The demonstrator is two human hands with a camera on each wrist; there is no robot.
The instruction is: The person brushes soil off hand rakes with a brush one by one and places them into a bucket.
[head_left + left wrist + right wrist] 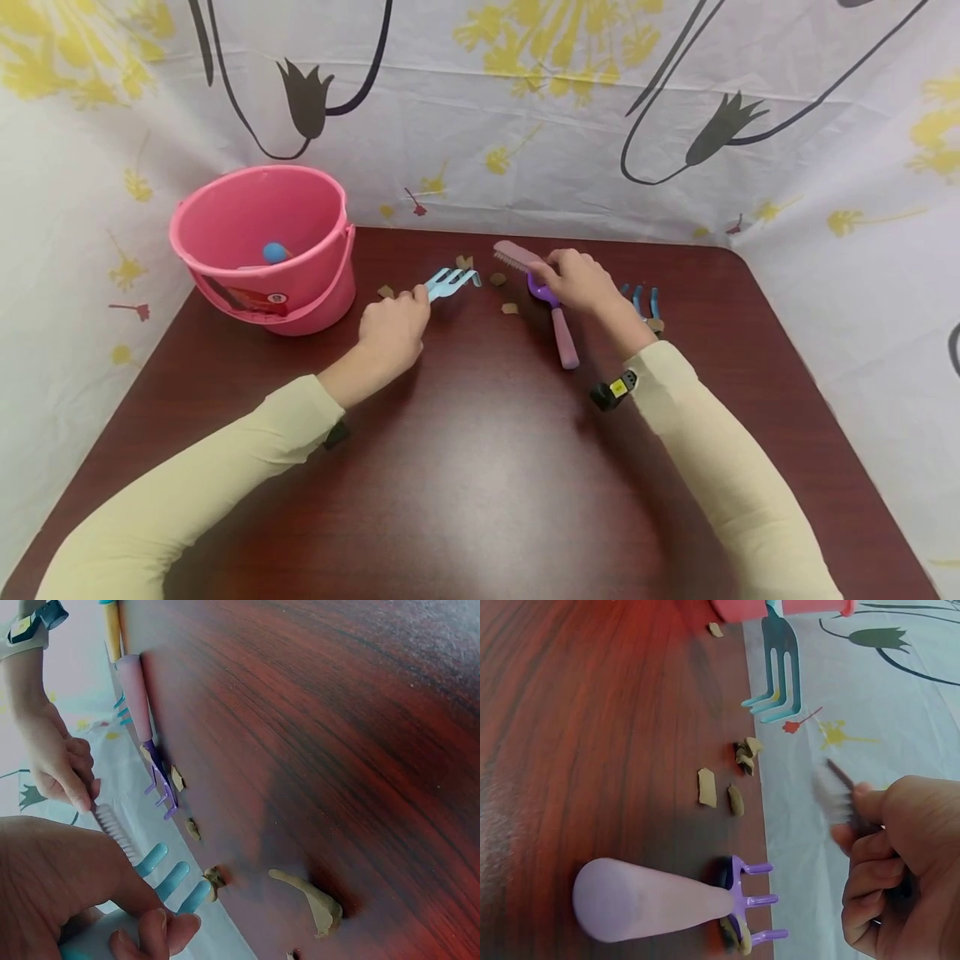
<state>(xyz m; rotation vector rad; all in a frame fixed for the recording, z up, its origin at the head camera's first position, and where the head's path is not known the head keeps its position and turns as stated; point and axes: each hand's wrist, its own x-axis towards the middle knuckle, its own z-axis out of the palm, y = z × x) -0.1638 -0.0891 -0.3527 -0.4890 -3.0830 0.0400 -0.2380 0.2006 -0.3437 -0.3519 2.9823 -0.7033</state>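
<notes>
One light-blue rake (780,636), three bent prongs (794,682), one brush (516,253), pale bristles (114,827)

A pink bucket (262,208), a purple rake (566,337), a blue rake (654,302) and brown scraps (510,308) are carried by the reddish-brown desk (480,467).

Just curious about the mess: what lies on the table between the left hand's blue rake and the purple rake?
Several small brownish scraps; the right wrist view shows them.
</notes>
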